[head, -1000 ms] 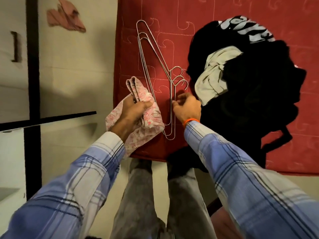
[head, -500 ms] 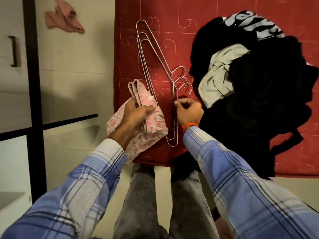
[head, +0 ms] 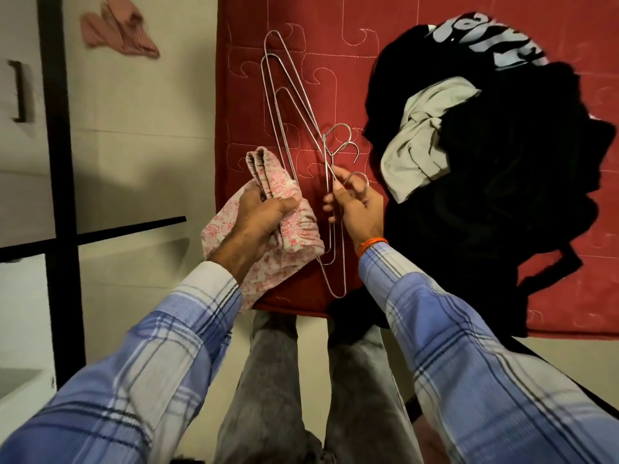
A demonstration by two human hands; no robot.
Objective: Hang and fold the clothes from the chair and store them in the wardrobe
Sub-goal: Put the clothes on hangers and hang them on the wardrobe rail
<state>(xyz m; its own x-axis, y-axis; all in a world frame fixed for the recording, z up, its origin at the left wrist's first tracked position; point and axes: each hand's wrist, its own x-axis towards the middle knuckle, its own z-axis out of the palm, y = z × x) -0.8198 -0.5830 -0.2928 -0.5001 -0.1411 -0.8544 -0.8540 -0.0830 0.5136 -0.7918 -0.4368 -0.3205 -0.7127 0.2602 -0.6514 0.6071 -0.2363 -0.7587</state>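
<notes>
On red mattress [head: 418,61]: right hand [head: 355,209] pinches hanger [head: 330,182] neck; left hand [head: 259,216] grips pink garment [head: 284,236]. Lift top hanger alone, unhook from stack.

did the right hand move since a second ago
Yes. The right hand has lifted one wire hanger off the stack of hangers on the red mattress, pinching it near the hook, so that hook now sits apart from the other two.

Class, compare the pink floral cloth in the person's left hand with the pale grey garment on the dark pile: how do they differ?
The pink floral cloth is patterned; the pale grey garment is plain. The left hand grips the cloth bunched, while the garment lies loose and unheld on the black clothes pile. Both are crumpled, unhung fabric.
</notes>
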